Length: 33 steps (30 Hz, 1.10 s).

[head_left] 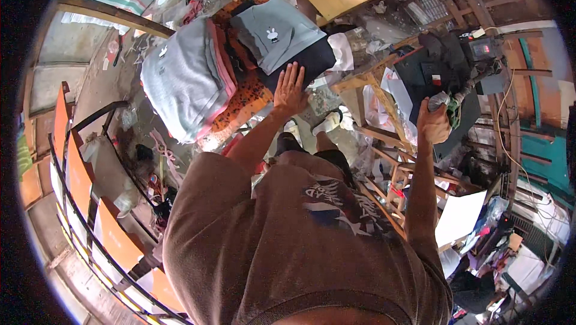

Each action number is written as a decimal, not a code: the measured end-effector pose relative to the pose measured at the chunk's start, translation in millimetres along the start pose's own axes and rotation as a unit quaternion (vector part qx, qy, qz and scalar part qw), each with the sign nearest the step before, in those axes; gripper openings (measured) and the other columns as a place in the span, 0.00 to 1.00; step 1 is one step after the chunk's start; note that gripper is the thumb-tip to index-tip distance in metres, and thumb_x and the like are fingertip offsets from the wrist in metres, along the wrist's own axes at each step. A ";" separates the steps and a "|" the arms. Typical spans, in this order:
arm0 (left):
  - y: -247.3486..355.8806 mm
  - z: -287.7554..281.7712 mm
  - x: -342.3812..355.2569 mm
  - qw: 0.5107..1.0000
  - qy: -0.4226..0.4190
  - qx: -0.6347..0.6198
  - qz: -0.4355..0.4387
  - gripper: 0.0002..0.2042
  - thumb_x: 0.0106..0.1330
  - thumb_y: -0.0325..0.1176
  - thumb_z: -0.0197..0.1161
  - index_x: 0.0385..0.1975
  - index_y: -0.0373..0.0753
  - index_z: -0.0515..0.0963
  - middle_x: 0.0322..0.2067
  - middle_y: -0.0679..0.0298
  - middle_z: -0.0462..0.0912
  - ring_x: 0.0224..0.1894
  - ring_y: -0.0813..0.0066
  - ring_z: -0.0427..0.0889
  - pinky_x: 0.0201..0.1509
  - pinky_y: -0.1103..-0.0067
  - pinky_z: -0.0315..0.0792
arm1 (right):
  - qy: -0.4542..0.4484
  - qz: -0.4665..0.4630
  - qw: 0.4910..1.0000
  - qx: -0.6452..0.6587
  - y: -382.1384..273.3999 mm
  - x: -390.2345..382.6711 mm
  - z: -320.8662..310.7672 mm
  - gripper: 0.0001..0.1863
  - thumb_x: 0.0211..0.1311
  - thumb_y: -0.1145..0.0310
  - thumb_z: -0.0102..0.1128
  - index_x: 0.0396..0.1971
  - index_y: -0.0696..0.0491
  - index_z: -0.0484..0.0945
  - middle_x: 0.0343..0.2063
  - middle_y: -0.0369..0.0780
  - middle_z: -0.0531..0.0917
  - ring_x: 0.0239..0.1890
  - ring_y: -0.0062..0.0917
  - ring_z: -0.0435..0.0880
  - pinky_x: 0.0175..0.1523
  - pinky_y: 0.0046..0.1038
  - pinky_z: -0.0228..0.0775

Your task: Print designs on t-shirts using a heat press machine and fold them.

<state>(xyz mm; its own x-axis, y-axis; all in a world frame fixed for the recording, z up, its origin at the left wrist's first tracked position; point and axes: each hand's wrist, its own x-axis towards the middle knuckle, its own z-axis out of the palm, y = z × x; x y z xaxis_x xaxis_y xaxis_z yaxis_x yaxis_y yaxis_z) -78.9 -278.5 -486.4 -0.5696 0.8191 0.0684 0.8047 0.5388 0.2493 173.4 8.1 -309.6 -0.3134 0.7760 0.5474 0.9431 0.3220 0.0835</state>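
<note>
- Cluttered floor (123,94) around.
- L hand (290,88): palm down, flat on blk cloth (319,55), fingers fwd.
- R hand (434,124): curled round grey wrapped grip (439,100), well apart from L.

Table (241,104) with a mottled orange-and-black surface showing at its near and far edges, layered light grey and pink cloths (189,79) piled over its left edge, dark cloth (316,56) along its right edge, grey rabbit-print cloth (288,37) on top.
</note>
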 end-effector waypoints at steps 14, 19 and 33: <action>4.1 -0.7 2.8 0.999 -0.040 0.009 -0.031 0.44 0.65 0.57 0.56 0.74 0.39 0.46 0.75 0.53 0.42 0.77 0.58 0.41 0.77 0.62 0.38 | -0.003 -0.022 1.000 0.020 2.8 -1.3 -4.8 0.26 0.50 0.43 0.65 0.30 0.55 0.80 0.23 0.46 0.84 0.27 0.41 0.85 0.36 0.42 0.77; 2.7 3.7 4.1 1.000 -0.017 -0.007 -0.012 0.43 0.64 0.55 0.58 0.73 0.38 0.49 0.74 0.50 0.46 0.76 0.54 0.45 0.76 0.59 0.42 | 0.022 -0.034 0.989 0.142 16.6 -5.1 -2.6 0.37 0.47 0.47 0.72 0.53 0.54 0.71 0.41 0.48 0.83 0.39 0.47 0.84 0.43 0.45 0.75; 4.6 -1.9 3.9 0.998 -0.012 -0.062 -0.010 0.47 0.57 0.48 0.66 0.73 0.36 0.48 0.74 0.50 0.44 0.76 0.55 0.42 0.77 0.62 0.39 | -0.294 0.079 0.952 -0.022 1.3 30.5 -29.5 0.51 0.52 0.52 0.65 0.73 0.49 0.48 0.37 0.52 0.85 0.39 0.48 0.85 0.47 0.45 0.77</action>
<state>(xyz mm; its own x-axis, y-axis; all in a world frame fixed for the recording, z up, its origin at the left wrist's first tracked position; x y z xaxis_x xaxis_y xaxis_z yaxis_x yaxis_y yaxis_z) -77.7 -273.2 -483.2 -0.5798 0.8138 0.0388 0.7653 0.5277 0.3685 168.4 16.1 -268.3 -0.1639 0.9865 -0.0038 0.9831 0.1636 0.0817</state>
